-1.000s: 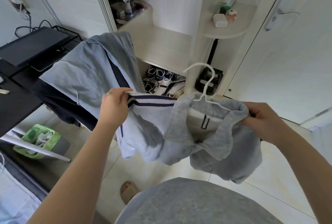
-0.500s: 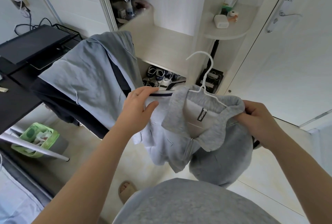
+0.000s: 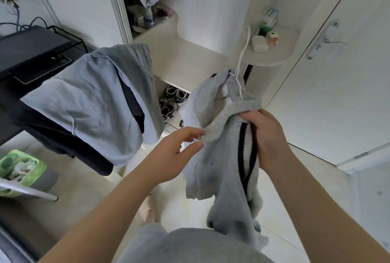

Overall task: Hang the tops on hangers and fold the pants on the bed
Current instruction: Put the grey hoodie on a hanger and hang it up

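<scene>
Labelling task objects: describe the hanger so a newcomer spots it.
Find the white door on the right; left of it the right hand grips a grey knit top with dark stripes. The thin white wire hanger rises from its collar, the only hooked wire among clothes.

We take this for a home, a bedroom corner by a white built-in wardrobe with a sliding door (image 3: 118, 9). Dark-and-white trainers (image 3: 173, 98) sit in its low compartment, and its rounded pale corner shelf (image 3: 280, 60) carries small boxes and bottles. We see pale blue and grey garments (image 3: 88, 102) draped in a heap and a grey collared top (image 3: 223, 157) on a white wire hanger (image 3: 242, 55). Nearby are a white room door with a metal lever handle (image 3: 325, 41), a black desk (image 3: 27, 45) and a green-lined waste bin (image 3: 23, 169).
</scene>
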Available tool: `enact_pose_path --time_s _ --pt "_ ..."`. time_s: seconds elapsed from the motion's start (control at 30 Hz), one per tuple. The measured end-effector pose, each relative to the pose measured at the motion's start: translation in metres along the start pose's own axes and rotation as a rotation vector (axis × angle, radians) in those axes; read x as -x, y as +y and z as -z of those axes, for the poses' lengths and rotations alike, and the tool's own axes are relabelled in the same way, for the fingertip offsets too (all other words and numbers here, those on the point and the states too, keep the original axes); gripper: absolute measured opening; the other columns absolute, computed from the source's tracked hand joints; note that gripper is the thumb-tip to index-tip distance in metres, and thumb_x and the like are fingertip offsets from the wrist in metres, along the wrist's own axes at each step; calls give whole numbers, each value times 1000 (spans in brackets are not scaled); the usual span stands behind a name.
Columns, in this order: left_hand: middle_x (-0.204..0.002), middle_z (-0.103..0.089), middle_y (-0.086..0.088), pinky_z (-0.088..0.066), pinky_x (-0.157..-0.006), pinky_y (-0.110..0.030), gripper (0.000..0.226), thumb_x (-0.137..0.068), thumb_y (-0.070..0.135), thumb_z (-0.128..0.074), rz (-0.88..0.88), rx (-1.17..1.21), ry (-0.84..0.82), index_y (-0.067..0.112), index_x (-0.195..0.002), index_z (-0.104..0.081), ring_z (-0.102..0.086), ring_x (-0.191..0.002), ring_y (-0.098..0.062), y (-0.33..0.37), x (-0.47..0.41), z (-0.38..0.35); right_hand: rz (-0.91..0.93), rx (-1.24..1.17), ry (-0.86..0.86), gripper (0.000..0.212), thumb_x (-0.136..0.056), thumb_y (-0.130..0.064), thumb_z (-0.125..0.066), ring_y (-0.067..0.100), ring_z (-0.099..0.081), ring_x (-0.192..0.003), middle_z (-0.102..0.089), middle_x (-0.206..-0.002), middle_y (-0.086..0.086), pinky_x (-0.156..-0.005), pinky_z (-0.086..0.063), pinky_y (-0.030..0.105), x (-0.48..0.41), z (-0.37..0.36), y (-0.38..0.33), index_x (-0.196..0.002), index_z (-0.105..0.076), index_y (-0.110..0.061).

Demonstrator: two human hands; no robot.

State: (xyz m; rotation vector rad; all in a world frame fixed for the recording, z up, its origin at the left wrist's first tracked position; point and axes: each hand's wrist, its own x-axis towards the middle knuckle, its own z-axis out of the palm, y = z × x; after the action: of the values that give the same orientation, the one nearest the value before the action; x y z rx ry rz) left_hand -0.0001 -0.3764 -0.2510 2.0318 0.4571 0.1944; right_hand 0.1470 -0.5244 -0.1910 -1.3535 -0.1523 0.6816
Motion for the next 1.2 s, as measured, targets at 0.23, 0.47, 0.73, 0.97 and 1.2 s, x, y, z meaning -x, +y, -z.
enact_pose_path --time_s 0.23,0.47,0.73,0.97,1.2 --pt "-119 -62 19 -46 -93 -16 58 -96 34 -61 -58 138 66 42 -146 -30 -58 -111 2 14 -46 69 131 -74 -63 31 -99 -7 -54 31 -68 -108 -69 -118 17 -93 -55 42 -72 -88 -38 -128 -59 -1" --pt "-114 -60 36 -42 -93 -12 42 -99 38 -57 -245 139 -3 43 -137 -41 -57 -109 11 41 -100 173 432 -68 -99 23 -96 -7 -60 23 -67 -93 -66 -100 10 -81 -57 34 -134 -178 -122 -118 -59 0" --pt "-119 -67 21 -46 -104 -38 44 -88 52 -61 -548 102 76 44 -130 -50 -61 -115 0 92 -163 307 726 -9 -77 7 -94 -2 -61 18 -69 -77 -68 -80 5 -69 -55 29 -180 -276 -216 -100 -62 -4" --pt "-107 -67 19 -52 -86 -24 46 -92 40 -64 -614 -201 293 37 -134 -45 -63 -95 2 140 -218 399 944 106 -95 14 -85 -15 -69 24 -65 -82 -64 -85 10 -77 -53 40 -205 -356 -306 -94 -61 -7" --pt "-88 -67 2 -56 -70 -46 34 -93 23 -54 -634 -405 505 28 -125 -43 -64 -73 -17 176 -267 461 1038 240 -51 29 -85 -10 -69 19 -57 -64 -60 -77 8 -56 -48 29 -234 -412 -392 -107 -54 1"
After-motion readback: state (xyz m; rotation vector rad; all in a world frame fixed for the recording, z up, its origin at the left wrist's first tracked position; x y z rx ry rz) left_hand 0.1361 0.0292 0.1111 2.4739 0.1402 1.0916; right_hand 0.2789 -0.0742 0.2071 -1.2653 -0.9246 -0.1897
